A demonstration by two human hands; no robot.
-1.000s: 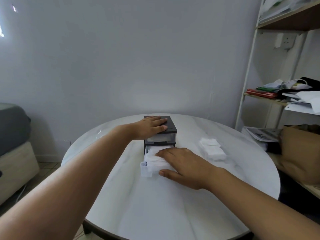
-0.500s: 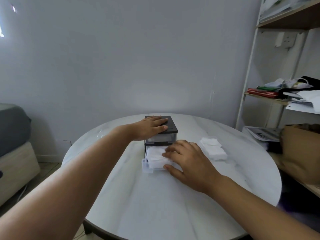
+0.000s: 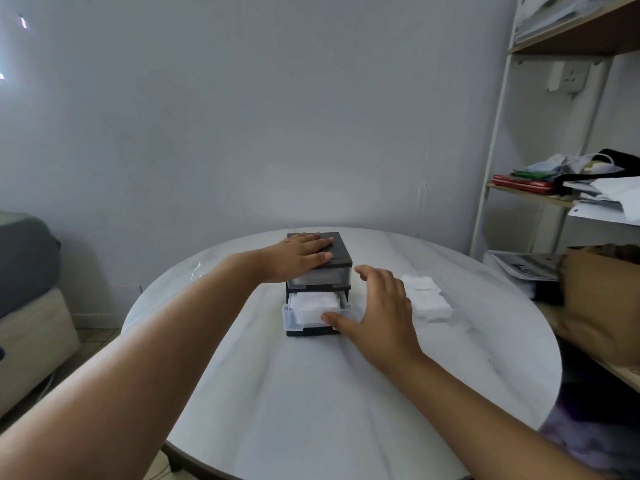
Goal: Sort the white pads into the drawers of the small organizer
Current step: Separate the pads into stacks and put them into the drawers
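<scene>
1. Pressing the left hand (image 3: pixel 301 254) flat, fingers straight and together, on the dark top of the small organizer (image 3: pixel 339 259), at the centre of the frame.
2. Holding the right hand (image 3: pixel 379 306) just right of the organizer, fingers spread and loose, gripping nothing. Reaching with the thumb tip to the front right edge of the lower drawer (image 3: pixel 294 323), contact not clear enough to tell.
3. Showing the lower drawer pulled out toward the bottom of the frame, with a stack of white pads (image 3: pixel 313 303) lying inside and filling most of it.
4. Showing the upper drawer (image 3: pixel 322 277) pushed in under the dark top, contents too hazy to tell.
5. Showing more loose pads (image 3: pixel 429 301) piled on the tabletop (image 3: pixel 311 393), right of the right hand and partly hidden behind its fingers.
6. Showing a cluttered shelf (image 3: pixel 519 188) along the right edge of the frame.
</scene>
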